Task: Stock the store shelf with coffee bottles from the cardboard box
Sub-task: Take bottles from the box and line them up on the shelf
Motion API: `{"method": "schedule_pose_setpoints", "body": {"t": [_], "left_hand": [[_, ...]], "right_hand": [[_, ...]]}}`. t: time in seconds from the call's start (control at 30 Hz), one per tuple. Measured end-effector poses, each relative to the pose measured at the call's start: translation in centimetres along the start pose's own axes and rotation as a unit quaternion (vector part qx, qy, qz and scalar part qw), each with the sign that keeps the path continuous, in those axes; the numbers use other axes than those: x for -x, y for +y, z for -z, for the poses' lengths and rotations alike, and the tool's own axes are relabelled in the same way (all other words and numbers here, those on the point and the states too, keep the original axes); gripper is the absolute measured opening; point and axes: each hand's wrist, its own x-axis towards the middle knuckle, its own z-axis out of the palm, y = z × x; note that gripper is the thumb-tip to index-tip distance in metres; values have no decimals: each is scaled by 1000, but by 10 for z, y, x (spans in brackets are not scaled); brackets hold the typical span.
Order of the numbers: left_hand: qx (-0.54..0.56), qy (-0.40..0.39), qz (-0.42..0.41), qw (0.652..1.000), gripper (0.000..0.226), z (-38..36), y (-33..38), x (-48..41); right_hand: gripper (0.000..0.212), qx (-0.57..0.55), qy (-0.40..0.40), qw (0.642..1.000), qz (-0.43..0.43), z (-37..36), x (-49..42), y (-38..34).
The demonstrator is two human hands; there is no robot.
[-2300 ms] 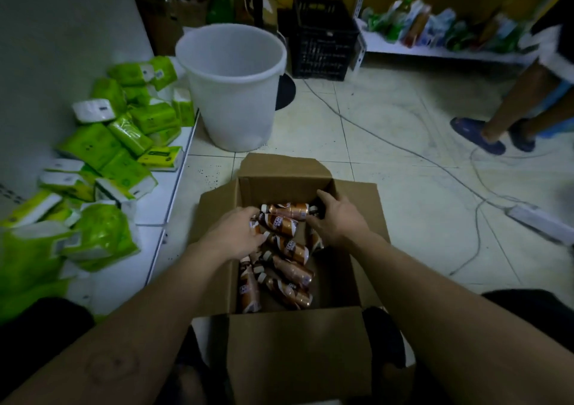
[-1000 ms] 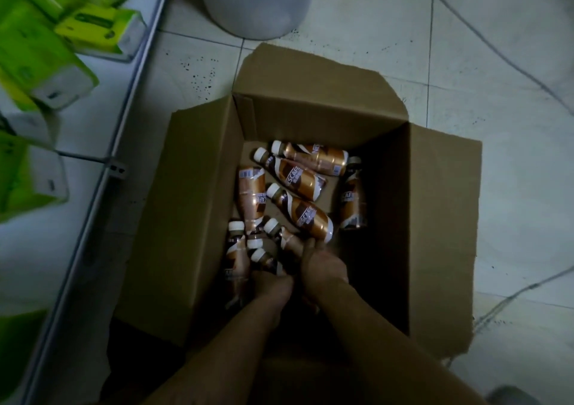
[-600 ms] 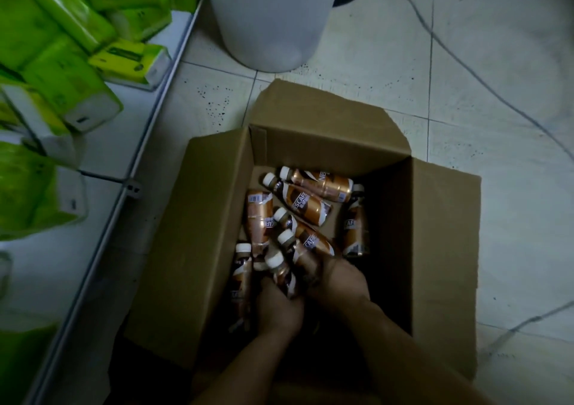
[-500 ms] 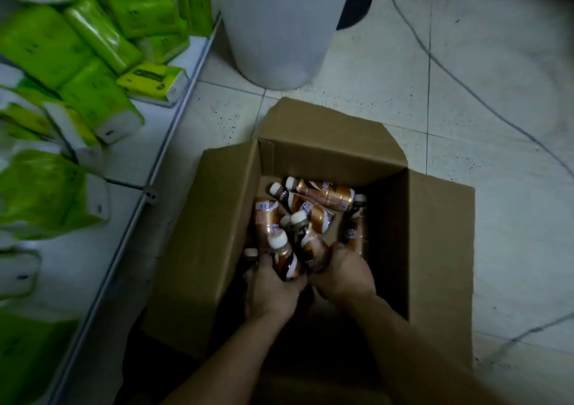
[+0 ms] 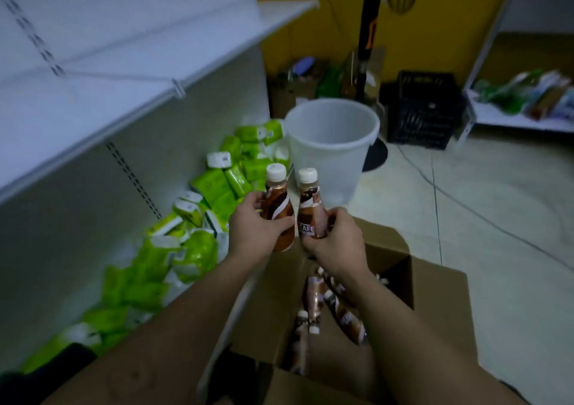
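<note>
My left hand [image 5: 254, 233] grips a brown coffee bottle [image 5: 277, 204] with a white cap, held upright above the open cardboard box [image 5: 441, 299]. Beside it, my right hand [image 5: 335, 241] grips a second coffee bottle [image 5: 310, 209], also upright, the two bottles nearly touching. Several more coffee bottles [image 5: 338, 308] lie loose on the floor of the box below my forearms. The white store shelf [image 5: 102, 72] runs along the left, above and left of both hands, with a bare board at its upper level.
Green tissue packs [image 5: 192, 233] are piled on the lowest shelf board at left. A white plastic bucket [image 5: 332, 146] stands on the tiled floor just beyond the bottles. A black crate [image 5: 425, 109] and a second shelf with goods [image 5: 525, 103] are at the back right. Cables cross the floor.
Both hands rose out of the box, each lifting one bottle upright. The view swung up from the box interior toward the shelf and bucket.
</note>
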Motion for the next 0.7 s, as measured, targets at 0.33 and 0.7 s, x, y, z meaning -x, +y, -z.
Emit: {"method": "schedule_pose_setpoints", "body": {"t": [0.33,0.7], "left_hand": [[37,39,-135,989,62,95,125,21],[70,59,-227,970,63,199,198,53]], "right_hand": [[46,-20,87,985,147,70,46,-141],[47,-9,137,961,242,102,104,-245]]}}
